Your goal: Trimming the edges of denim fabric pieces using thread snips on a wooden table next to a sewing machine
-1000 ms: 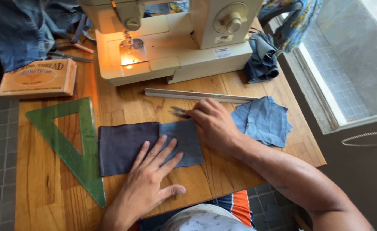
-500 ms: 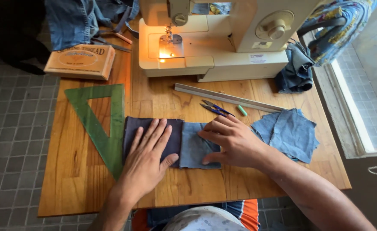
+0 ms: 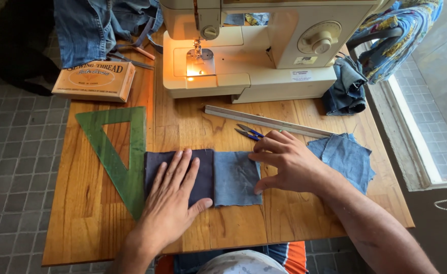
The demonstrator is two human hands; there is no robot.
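Your left hand point(image 3: 170, 200) lies flat and open, palm down, on the dark navy fabric square point(image 3: 199, 175), fingers spread and grasping nothing; the thumb reaches toward the seam where that square meets the lighter blue denim square point(image 3: 236, 178); the two squares lie side by side, touching, near the front edge of the wooden worktop point(image 3: 284, 223). Your right hand point(image 3: 284, 162) is open too, fingertips resting at the right edge of the lighter square, thumb at its lower corner, holding nothing. Just left of the navy square lies a green transparent set square point(image 3: 114, 152), its long edge touching the fabric; beyond your right hand sit small blue-handled snips point(image 3: 247, 132) and a long metal ruler point(image 3: 269, 122); loose denim patches point(image 3: 345, 160) lie by your right wrist. Further back stand the cream sewing machine point(image 3: 264, 50), its lamp lit, and a flat cardboard box point(image 3: 95, 80).
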